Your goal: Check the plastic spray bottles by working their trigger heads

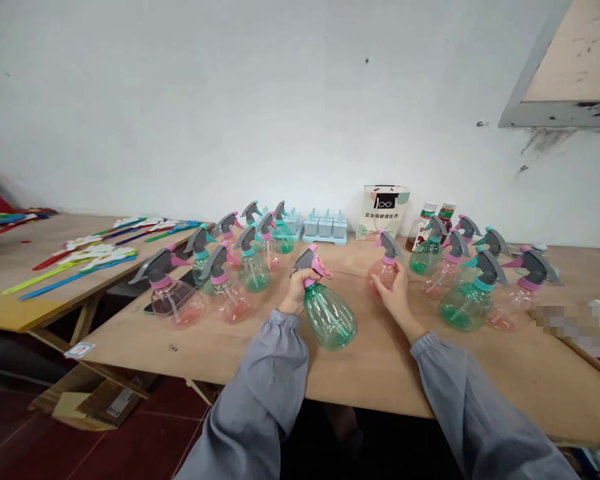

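Note:
Near the middle of the view, my left hand [300, 285] is closed round the neck of a green spray bottle [331, 317] with a pink and grey head, its body tilted toward the lower right. My right hand [394, 293] touches the body of a pink spray bottle [381, 270] with a grey and pink head, its fingers partly around it. Several pink and green spray bottles stand to the left, among them a pink one [177, 303]. More stand to the right, including a green one [465, 307].
Against the wall are a light blue mould set [325, 227], a printed paper bag [381, 213] and two labelled bottles [424, 227]. A dark flat object lies behind the left bottles. Colourful strips [80, 267] cover part of the left table [10, 253]. A cardboard box [103, 403] is below.

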`<move>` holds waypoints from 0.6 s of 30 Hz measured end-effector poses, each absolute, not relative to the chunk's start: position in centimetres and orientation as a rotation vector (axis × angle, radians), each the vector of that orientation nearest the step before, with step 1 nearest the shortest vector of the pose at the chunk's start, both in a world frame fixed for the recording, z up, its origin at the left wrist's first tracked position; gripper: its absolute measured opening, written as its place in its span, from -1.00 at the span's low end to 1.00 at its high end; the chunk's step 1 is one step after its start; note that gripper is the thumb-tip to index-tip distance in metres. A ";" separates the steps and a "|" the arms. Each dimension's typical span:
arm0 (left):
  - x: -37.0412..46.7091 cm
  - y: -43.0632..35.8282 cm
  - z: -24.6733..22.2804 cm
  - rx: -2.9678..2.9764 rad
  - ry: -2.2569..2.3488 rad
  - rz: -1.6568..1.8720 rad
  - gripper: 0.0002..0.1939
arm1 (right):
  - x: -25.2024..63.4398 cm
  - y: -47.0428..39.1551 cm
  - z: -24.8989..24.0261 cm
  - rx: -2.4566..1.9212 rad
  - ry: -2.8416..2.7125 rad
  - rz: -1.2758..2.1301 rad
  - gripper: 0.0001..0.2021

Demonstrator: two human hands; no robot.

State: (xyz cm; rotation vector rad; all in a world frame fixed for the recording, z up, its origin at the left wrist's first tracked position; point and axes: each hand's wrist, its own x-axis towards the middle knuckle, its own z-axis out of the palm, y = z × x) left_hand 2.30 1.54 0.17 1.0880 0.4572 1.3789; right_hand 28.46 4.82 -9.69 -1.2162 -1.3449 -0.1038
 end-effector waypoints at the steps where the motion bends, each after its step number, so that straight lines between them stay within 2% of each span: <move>1: 2.4 1.4 0.1 1.090 0.442 1.359 -0.78 | 28.2 4.2 -9.6 -1.210 -1.357 -0.080 -0.23; 4: 2.7 1.2 0.0 1.092 0.421 1.353 -0.75 | 27.7 3.2 -9.4 -1.186 -1.374 -0.022 -0.26; 10: 2.3 1.1 0.3 1.153 0.455 1.397 -0.86 | 27.4 2.9 -9.0 -1.180 -1.359 0.030 -0.26; 15: 2.5 1.0 0.5 1.102 0.436 1.420 -0.78 | 27.4 2.7 -9.1 -1.174 -1.377 0.047 -0.25; 18: 2.4 1.1 0.3 1.099 0.409 1.447 -0.83 | 27.4 2.6 -9.0 -1.181 -1.379 0.051 -0.25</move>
